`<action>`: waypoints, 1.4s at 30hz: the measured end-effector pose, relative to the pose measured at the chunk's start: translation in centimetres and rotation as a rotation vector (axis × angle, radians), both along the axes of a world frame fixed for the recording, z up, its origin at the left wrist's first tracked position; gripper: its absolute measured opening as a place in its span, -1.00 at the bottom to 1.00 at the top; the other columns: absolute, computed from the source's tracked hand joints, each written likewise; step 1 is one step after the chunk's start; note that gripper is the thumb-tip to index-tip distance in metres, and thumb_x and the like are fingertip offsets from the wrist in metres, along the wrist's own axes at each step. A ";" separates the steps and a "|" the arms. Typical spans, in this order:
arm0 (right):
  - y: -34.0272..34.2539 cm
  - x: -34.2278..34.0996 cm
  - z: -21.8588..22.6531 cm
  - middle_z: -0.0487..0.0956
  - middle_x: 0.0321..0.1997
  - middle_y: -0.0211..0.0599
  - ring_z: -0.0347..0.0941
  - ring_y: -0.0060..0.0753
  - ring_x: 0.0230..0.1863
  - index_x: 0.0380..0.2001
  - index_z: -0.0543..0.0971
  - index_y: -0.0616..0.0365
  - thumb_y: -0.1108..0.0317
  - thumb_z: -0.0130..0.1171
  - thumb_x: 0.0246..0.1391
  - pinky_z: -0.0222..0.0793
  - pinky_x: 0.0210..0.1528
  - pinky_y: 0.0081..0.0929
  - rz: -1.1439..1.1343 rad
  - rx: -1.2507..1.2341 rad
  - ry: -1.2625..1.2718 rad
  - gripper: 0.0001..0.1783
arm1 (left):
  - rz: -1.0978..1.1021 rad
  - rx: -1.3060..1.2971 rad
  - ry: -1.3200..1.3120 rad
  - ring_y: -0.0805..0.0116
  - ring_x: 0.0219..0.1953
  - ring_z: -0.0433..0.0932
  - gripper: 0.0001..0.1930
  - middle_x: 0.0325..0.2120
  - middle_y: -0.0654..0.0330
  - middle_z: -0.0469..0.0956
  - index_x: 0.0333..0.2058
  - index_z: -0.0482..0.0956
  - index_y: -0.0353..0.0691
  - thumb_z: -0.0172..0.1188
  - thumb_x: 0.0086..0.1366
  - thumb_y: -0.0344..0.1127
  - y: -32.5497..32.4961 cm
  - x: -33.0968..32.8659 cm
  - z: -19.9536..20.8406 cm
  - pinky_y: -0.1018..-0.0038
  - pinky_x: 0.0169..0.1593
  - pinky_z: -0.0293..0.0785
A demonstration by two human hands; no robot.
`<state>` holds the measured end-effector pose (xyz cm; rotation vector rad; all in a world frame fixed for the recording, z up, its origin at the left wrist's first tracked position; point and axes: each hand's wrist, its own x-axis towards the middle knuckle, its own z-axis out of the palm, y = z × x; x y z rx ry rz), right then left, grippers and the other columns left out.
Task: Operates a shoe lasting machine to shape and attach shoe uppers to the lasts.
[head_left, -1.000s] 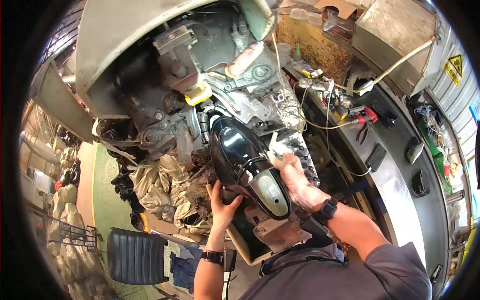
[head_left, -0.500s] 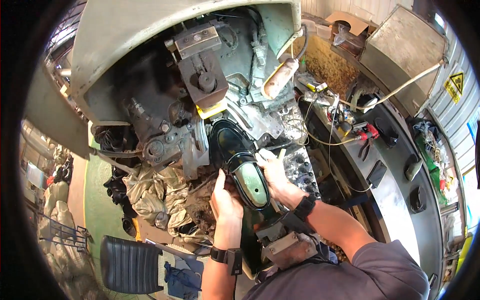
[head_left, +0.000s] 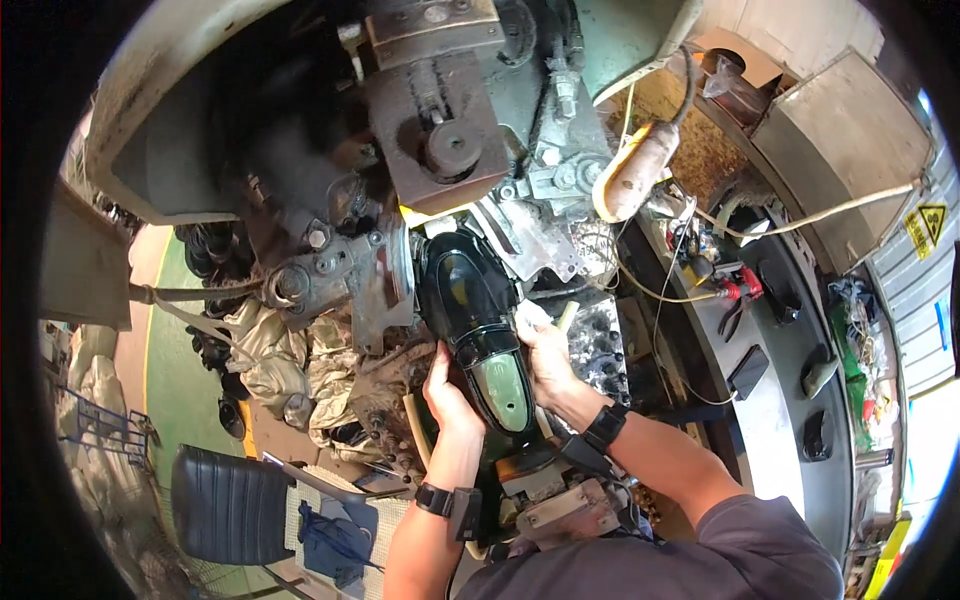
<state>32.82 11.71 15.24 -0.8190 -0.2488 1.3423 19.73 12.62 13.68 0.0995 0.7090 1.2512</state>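
Observation:
A glossy black shoe [head_left: 463, 280] sits over a pale green shoe last [head_left: 500, 388], toe pointing away from me into the machine. My left hand [head_left: 452, 405] grips it along the left side near the heel. On the right side my right hand [head_left: 552, 362] holds it, with a white piece [head_left: 531, 317] at the fingertips; whether this is cloth or a finger wrap I cannot tell. The toe lies just below the machine's heavy metal head [head_left: 440, 135], close to a metal side plate [head_left: 385, 290]. Both palms and some fingers are hidden.
An oblong pendant [head_left: 635, 172] hangs to the right of the machine head. Below the shoe stands a metal clamp block [head_left: 560, 500]. On the right bench [head_left: 720, 370] lie a phone [head_left: 747, 372] and red-handled pliers [head_left: 738, 290]. A black chair [head_left: 232, 505] stands lower left.
My view has come closer to the machine, so its head looks larger and lower. The shoe stays between both hands, its heel turned slightly left.

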 end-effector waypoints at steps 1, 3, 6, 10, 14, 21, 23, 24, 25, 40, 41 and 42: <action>0.0 0.0 -0.1 0.61 -0.21 -0.48 0.49 -0.60 -0.26 -0.02 0.55 0.18 0.35 0.17 0.31 0.46 -0.15 -0.57 0.002 0.014 -0.001 -0.76 | 0.012 -0.004 -0.003 0.13 -0.03 0.60 -0.59 0.00 0.13 0.62 0.07 0.56 -0.20 0.01 0.46 -0.05 0.1 0.1 -0.2 0.22 0.11 0.49; 0.0 0.1 -0.1 0.62 -0.21 -0.47 0.51 -0.59 -0.26 -0.01 0.55 0.18 0.34 0.17 0.31 0.47 -0.15 -0.56 0.017 0.024 -0.004 -0.75 | 0.016 0.068 -0.074 0.18 -0.01 0.57 -0.60 -0.01 0.10 0.60 0.07 0.53 -0.33 0.01 0.48 -0.13 0.2 0.4 -0.7 0.25 0.11 0.47; 0.2 0.6 -0.7 0.64 -0.15 -0.41 0.55 -0.56 -0.21 0.00 0.54 0.21 0.31 0.15 0.33 0.52 -0.13 -0.50 0.012 0.113 0.010 -0.74 | 0.024 0.118 -0.004 0.22 -0.05 0.59 -0.61 -0.03 0.10 0.61 0.06 0.53 -0.36 -0.01 0.50 -0.15 0.1 0.9 -0.7 0.29 0.06 0.50; 0.2 0.3 -0.4 0.64 -0.14 -0.40 0.56 -0.55 -0.20 0.00 0.53 0.22 0.31 0.15 0.33 0.54 -0.14 -0.48 -0.004 0.108 0.026 -0.73 | 0.042 0.150 0.057 0.26 -0.11 0.61 -0.63 -0.08 0.09 0.62 0.02 0.55 -0.39 -0.01 0.51 -0.18 0.1 0.9 -1.5 0.33 -0.01 0.56; 0.0 0.9 -0.3 0.64 -0.15 -0.36 0.58 -0.50 -0.22 -0.03 0.55 0.20 0.30 0.19 0.30 0.58 -0.17 -0.45 0.046 0.097 0.047 -0.74 | 0.084 0.113 0.098 0.25 -0.13 0.63 -0.63 -0.10 0.09 0.63 0.00 0.55 -0.38 -0.02 0.51 -0.17 0.2 1.2 -1.8 0.31 -0.03 0.59; -0.2 0.5 0.4 0.65 -0.20 -0.32 0.60 -0.45 -0.25 -0.09 0.56 0.26 0.32 0.21 0.27 0.61 -0.22 -0.42 0.021 -0.013 0.087 -0.75 | 0.002 0.074 0.007 0.21 -0.14 0.64 -0.61 -0.11 0.09 0.64 0.00 0.56 -0.35 -0.04 0.51 -0.12 0.4 0.8 -1.3 0.29 -0.04 0.61; -0.2 0.5 0.5 0.65 -0.21 -0.34 0.60 -0.46 -0.26 -0.09 0.57 0.26 0.32 0.21 0.28 0.61 -0.24 -0.43 0.027 -0.014 0.084 -0.75 | -0.024 0.075 -0.028 0.21 -0.16 0.65 -0.59 -0.12 0.09 0.64 0.01 0.56 -0.34 -0.01 0.51 -0.08 0.2 0.9 0.1 0.29 -0.05 0.61; -0.2 0.5 0.5 0.65 -0.21 -0.35 0.60 -0.47 -0.27 -0.09 0.57 0.25 0.32 0.21 0.28 0.61 -0.25 -0.44 0.036 -0.014 0.081 -0.76 | -0.026 0.076 -0.027 0.21 -0.16 0.65 -0.59 -0.12 0.09 0.64 0.01 0.56 -0.34 -0.01 0.51 -0.08 0.2 1.0 0.2 0.29 -0.05 0.61; -0.3 0.4 0.5 0.65 -0.21 -0.35 0.60 -0.47 -0.27 -0.09 0.57 0.25 0.32 0.21 0.28 0.61 -0.25 -0.44 0.034 -0.012 0.082 -0.76 | -0.021 0.071 0.002 0.21 -0.18 0.65 -0.58 -0.13 0.09 0.65 0.00 0.56 -0.34 0.01 0.50 -0.06 0.2 0.9 0.3 0.29 -0.06 0.61; -12.6 16.9 1.0 0.60 -0.03 0.13 0.62 -0.10 -0.09 0.11 0.37 0.41 0.14 0.19 0.29 0.59 0.01 -0.21 0.020 -0.234 -0.423 -0.44 | 0.176 0.551 1.575 0.03 0.41 0.12 -0.42 0.36 -0.12 0.16 0.33 0.16 -0.42 0.04 0.41 -0.32 -5.3 -19.8 -14.9 0.24 0.44 -0.02; -14.3 18.7 -0.4 0.58 0.00 0.11 0.60 -0.13 -0.04 0.14 0.36 0.38 0.14 0.17 0.29 0.55 0.05 -0.20 -0.024 -0.293 -0.409 -0.44 | 0.146 0.576 1.626 0.01 0.43 0.07 -0.40 0.38 -0.14 0.11 0.33 0.14 -0.42 0.05 0.40 -0.31 -5.7 -21.2 -17.0 0.22 0.45 -0.08; -15.6 19.6 -0.9 0.58 0.01 0.09 0.59 -0.14 -0.04 0.14 0.37 0.36 0.14 0.15 0.30 0.53 0.06 -0.20 -0.079 -0.354 -0.403 -0.46 | 0.078 0.637 1.611 -0.03 0.45 0.01 -0.38 0.39 -0.14 0.09 0.33 0.13 -0.41 0.06 0.39 -0.29 -5.4 -20.0 -17.8 0.19 0.47 -0.13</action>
